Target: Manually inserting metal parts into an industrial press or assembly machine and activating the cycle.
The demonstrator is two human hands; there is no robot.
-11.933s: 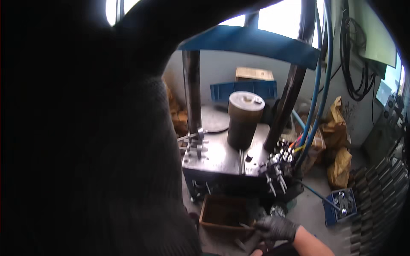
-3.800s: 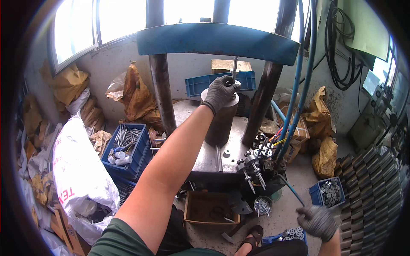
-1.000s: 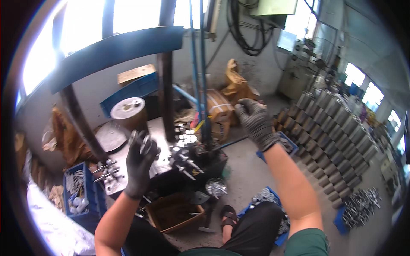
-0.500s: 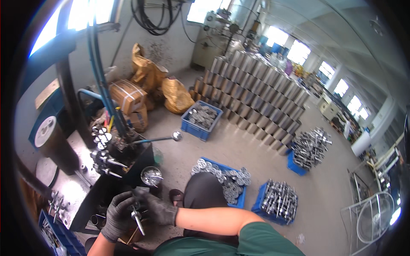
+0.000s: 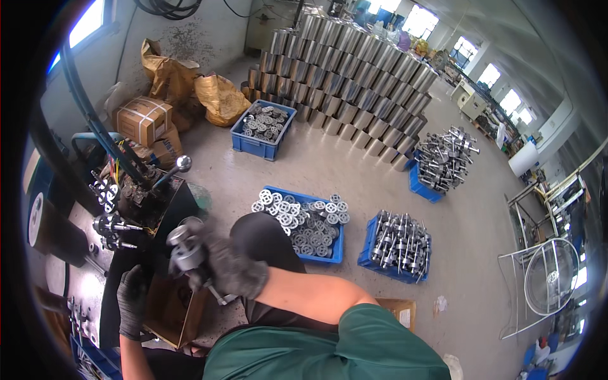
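Observation:
My right hand (image 5: 234, 266), in a dark grey glove, is closed around a metal shaft with a thick round body (image 5: 188, 252). The shaft is tilted and its thin end points down toward my lap. Motion blurs the hand and the upper end of the part. My left hand (image 5: 132, 301), also gloved, is apart from the shaft, beside the black side of the bench and the open cardboard box (image 5: 170, 310). Its fingers point away from me, loosely stretched, and I see nothing in them.
Metal shaft parts (image 5: 115, 229) stand on the bench at left, near a lever with a ball knob (image 5: 183, 164). Blue crates of discs (image 5: 342, 244) and shafts (image 5: 396, 277) sit on the floor. Steel cylinders (image 5: 345, 82) are stacked behind, with sacks (image 5: 218, 101) and a carton (image 5: 142, 120).
The shaft, earlier low between both hands, is now raised in my right hand alone. My left hand has moved left, away from it. The view has shifted, and the lever's knob stands farther left and higher.

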